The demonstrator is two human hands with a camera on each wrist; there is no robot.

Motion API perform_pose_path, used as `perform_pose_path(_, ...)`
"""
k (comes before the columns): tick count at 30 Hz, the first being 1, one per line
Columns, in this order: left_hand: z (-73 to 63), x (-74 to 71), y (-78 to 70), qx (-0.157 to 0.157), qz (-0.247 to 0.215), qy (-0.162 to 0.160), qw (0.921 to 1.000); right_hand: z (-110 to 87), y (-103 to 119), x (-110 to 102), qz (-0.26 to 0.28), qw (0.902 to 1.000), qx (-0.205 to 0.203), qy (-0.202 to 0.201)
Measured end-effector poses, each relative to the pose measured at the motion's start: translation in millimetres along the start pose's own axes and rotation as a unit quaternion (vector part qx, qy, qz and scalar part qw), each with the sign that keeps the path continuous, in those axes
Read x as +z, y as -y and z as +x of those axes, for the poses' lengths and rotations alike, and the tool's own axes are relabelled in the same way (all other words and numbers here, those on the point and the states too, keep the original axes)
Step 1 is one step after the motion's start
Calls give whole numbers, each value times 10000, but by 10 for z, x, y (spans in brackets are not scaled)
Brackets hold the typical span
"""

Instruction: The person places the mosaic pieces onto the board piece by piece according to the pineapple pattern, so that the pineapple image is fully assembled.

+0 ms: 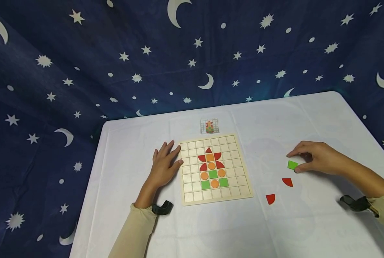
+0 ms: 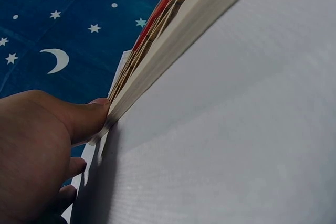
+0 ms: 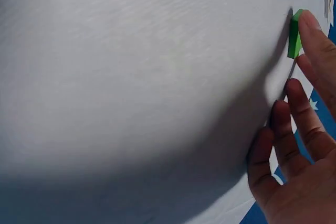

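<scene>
In the head view a cream grid board [image 1: 192, 145] lies mid-table, bearing red, orange and green pieces. My left hand [image 1: 163, 166] rests at its left edge, fingers spread; in the left wrist view the thumb [image 2: 94, 116] touches the board's side. Far to the right, my right hand [image 1: 316, 157] is at a green square tile [image 1: 292, 164]. Its thumb meets one corner of the tile, while the index fingertip sits just beyond the far side with a small gap. In the right wrist view the green tile shows beside the thumb [image 3: 315, 35], the other fingers loosely bent.
Two red quarter-circle pieces, one nearer [image 1: 270, 199] and one farther [image 1: 288, 182], lie between the board and my right hand. A small pattern card [image 1: 209, 126] lies behind the board. A white cloth covers the table [image 1: 140, 143]; a dark star-and-moon curtain [image 1: 166, 89] hangs behind.
</scene>
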State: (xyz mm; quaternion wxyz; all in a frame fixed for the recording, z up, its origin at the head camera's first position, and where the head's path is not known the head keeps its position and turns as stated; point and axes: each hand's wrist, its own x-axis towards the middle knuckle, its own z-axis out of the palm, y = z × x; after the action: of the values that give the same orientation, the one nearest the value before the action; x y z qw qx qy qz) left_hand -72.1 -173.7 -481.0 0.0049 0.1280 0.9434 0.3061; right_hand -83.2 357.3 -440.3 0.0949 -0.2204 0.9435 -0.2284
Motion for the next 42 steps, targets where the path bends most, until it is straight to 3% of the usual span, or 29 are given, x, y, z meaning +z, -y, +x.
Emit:
perform_pose_path(7, 1, 6, 9, 22, 28, -25, 10000, -39, -47, 51, 121, 9992, -276, -260)
perform_pose_path(17, 3, -4, -7, -2, 63, -13, 10000, -26, 55, 97, 237, 9984, -349, -389)
perform_pose_path(20, 4, -5, -10, -10, 70, 3, 10000, -4, 132, 109, 497, 9975, -278, -424)
perform_pose_path(24, 3, -2, -8, -13, 68, 24, 10000, 67, 332, 122, 1144, 9930, -131, -248)
perform_pose_path(30, 0, -1, -4, -21, 61, 17, 10000, 256, 782, 199, 2186, 9754, -176, 211)
perform_pose_path(37, 2, 1, -2, -34, 28, 28, 10000, 496, 1308, 539, 2515, 9614, -89, 1111)
perform_pose_path(42, 3, 7, 7, -47, 60, 31, 10000, 595, 1622, 820, 2637, 9569, -394, 1148)
